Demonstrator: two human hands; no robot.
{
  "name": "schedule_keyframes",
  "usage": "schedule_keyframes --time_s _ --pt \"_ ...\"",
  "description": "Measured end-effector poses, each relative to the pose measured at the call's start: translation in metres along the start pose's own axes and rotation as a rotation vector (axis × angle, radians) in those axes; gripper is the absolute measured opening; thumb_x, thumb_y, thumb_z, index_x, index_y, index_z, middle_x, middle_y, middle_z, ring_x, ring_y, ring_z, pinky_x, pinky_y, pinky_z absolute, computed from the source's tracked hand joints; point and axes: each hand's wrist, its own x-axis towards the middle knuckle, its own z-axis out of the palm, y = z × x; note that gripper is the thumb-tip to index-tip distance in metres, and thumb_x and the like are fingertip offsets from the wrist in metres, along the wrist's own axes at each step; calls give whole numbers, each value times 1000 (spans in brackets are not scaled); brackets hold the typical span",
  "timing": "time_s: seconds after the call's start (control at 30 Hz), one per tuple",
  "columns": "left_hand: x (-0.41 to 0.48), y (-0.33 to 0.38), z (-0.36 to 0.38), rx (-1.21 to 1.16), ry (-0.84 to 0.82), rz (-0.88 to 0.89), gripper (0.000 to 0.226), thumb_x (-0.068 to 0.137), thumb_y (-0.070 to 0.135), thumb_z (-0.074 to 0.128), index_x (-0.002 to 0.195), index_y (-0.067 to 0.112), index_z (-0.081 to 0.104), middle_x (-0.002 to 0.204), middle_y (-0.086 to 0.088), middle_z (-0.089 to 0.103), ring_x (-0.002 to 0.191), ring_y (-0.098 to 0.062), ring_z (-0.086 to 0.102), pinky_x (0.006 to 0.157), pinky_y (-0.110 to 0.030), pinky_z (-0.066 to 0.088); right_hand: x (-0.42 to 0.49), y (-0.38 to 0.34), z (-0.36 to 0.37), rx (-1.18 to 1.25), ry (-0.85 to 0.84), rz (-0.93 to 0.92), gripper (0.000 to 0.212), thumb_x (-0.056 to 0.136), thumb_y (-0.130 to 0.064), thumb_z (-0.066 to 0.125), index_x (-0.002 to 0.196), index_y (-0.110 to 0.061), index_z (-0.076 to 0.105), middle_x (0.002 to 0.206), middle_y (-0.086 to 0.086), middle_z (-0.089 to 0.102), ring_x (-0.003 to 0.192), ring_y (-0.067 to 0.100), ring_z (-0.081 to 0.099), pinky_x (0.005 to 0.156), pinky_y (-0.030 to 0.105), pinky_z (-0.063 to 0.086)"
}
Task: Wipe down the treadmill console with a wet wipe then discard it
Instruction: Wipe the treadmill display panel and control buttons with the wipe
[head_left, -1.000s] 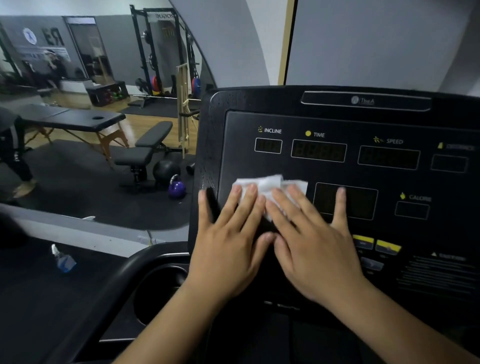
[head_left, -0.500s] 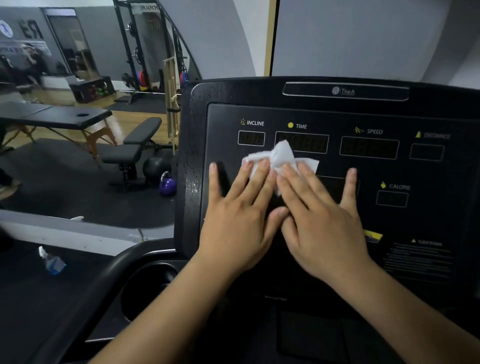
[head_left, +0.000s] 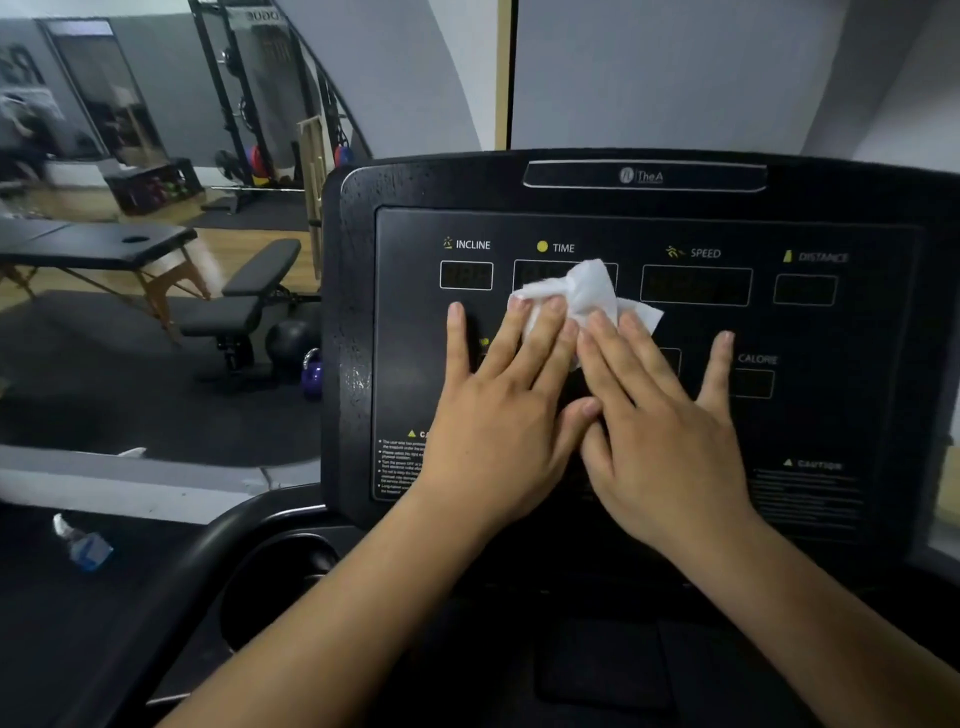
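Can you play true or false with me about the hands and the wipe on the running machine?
1. The left hand and right hand both press the wet wipe on the console with straight fingers. True.
2. The wet wipe covers the SPEED window. False: it lies over part of the TIME window.
3. A purple kettlebell sits on the floor left of the console. True.
4. The left hand grips the small bottle. False: the bottle lies apart, at the lower left.
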Motion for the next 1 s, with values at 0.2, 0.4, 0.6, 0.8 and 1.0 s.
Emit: schedule_keyframes --time_s 0.2,0.4,0.6,0.8,1.0 --pt "-42 28 18 -55 -33 69 62 101 50 31 149 13 39 159 -6 31 149 -27 21 114 -68 15 -54 9 14 7 -27 -27 63 91 -33 36 150 -12 34 161 0 24 150 15 15 111 73 9" --pt "17 36 9 7 -16 66 62 103 47 22 152 12 31 161 -7 26 150 -27 15 115 -67 3 -16 31 -4 -8 7 87 64 92 -29 33 153 -12 25 162 -1 18 150 14 9 112 72 3" --pt "-26 61 29 -37 -49 122 63 102 51 30 153 14 30 162 -4 23 151 -25 12 114 -68 11 -71 42 14 -15 -7 40 66 90 -34 39 151 -10 31 162 0 20 150 16 13 110 74 8" --pt "32 75 16 39 -25 133 63 102 50 24 153 14 30 161 -5 25 150 -26 15 114 -68 -1 -36 74 -6 -37 40 118 64 92 -32 34 152 -12 28 161 1 20 150 14 13 112 71 4" --pt "6 95 27 5 -50 189 64 102 51 28 152 12 30 161 -8 26 150 -28 15 115 -67 1 -75 80 8 -28 62 103 65 90 -32 38 150 -10 33 161 5 23 150 17 16 111 72 10"
